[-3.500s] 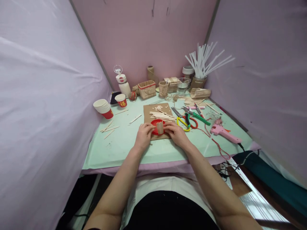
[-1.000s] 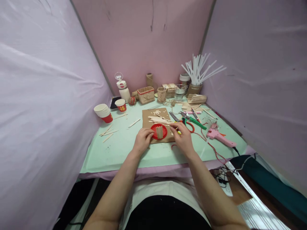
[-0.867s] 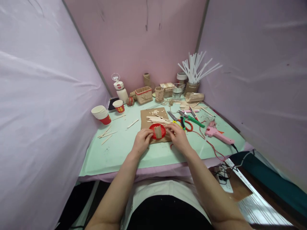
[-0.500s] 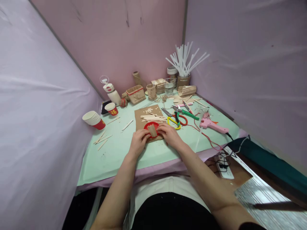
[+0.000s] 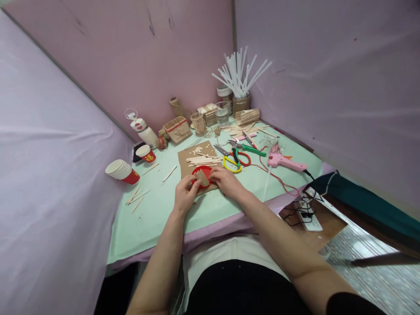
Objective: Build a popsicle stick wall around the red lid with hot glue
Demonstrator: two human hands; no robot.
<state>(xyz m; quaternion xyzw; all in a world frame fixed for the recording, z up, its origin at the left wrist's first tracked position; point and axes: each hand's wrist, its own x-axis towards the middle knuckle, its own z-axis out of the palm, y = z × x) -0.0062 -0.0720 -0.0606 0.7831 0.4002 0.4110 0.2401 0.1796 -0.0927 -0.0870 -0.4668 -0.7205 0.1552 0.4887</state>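
Note:
My left hand [image 5: 185, 193] pinches the left side of a small brown panel of joined wooden sticks [image 5: 202, 178], whose top edge is jagged. The panel is tilted over a round red dish [image 5: 207, 169]. At the dish's right rim is my right hand [image 5: 227, 183], its fingers drawn together; what lies between the fingertips is hidden. Under the dish is a sheet of brown cardboard [image 5: 184, 158]. Pale wooden sticks [image 5: 201, 161] lie across the cardboard just behind the dish, with small cut pieces [image 5: 197, 150] farther back.
Scissors [image 5: 236, 162], green-handled pliers [image 5: 251, 149] and a pink glue gun [image 5: 285, 162] lie to the right. Paper cups [image 5: 122, 171] and loose sticks stand or lie left. A woven basket [image 5: 177, 130], a glass of water [image 5: 222, 116] and white glue sticks [image 5: 241, 74] line the back.
The stick panel has turned and tilted toward the left, with my left hand on its side. My right fingers have come away from its right edge. The whole view has shifted slightly.

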